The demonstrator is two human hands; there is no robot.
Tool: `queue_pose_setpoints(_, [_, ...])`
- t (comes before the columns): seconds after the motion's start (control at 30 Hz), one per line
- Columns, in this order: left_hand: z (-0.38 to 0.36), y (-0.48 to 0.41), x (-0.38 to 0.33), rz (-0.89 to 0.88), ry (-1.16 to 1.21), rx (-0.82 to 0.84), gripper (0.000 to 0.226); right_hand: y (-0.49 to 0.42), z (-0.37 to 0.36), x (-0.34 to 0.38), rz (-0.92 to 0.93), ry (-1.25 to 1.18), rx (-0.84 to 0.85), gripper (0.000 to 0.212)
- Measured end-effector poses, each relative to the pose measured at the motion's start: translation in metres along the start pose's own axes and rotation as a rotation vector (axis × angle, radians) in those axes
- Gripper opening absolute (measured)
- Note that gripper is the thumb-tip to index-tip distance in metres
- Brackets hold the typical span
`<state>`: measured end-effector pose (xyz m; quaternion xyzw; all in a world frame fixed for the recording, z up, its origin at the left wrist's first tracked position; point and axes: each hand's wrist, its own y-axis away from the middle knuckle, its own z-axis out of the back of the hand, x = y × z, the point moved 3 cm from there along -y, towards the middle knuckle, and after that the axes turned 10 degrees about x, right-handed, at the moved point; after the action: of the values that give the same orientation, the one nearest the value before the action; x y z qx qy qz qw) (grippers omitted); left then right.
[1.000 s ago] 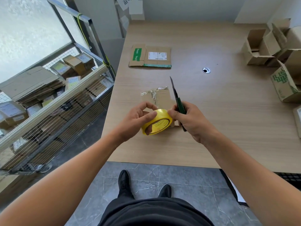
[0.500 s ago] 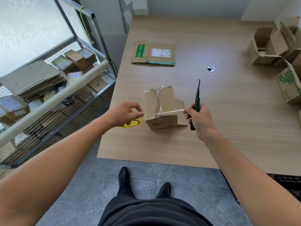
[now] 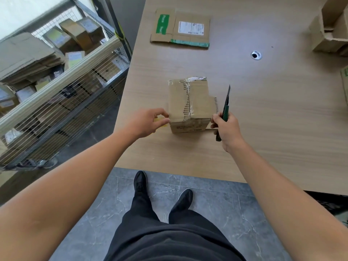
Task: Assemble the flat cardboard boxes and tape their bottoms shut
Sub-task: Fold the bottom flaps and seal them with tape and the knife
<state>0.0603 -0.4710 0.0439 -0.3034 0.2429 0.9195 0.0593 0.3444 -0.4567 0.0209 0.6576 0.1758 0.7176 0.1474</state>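
Cardboard box (image 3: pixel 189 102), seam taped, sits near the front edge of the table (image 3: pixel 263 110); I judge it light, stiff, best held by its side walls. My left hand (image 3: pixel 145 123) apparently pinches its left edge; my right hand (image 3: pixel 227 130) grips a knife (image 3: pixel 226 104).

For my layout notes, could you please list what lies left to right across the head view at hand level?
Wire cart, left hand, cardboard box, right hand gripping the knife.
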Motion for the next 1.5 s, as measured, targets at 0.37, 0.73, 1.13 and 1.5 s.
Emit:
queue_pose_setpoints(0.37, [-0.018, -0.014, -0.003, -0.039, -0.011, -0.212, 0.038, -0.011, 0.003, -0.027, 0.269, 0.131, 0.077, 0.028])
queue_pose_setpoints(0.73, [-0.019, -0.027, -0.03, 0.133, -0.258, -0.345, 0.063, -0.052, 0.02, -0.013, 0.51, 0.443, 0.248, 0.042])
queue_pose_setpoints(1.13, [-0.025, -0.015, -0.044, 0.261, -0.158, -0.305, 0.073, -0.031, 0.012, -0.007, 0.393, 0.514, 0.154, 0.042])
queue_pose_setpoints(1.5, [-0.009, -0.022, -0.024, 0.24, -0.171, -0.216, 0.068, -0.015, -0.002, -0.004, 0.227, 0.433, 0.184, 0.032])
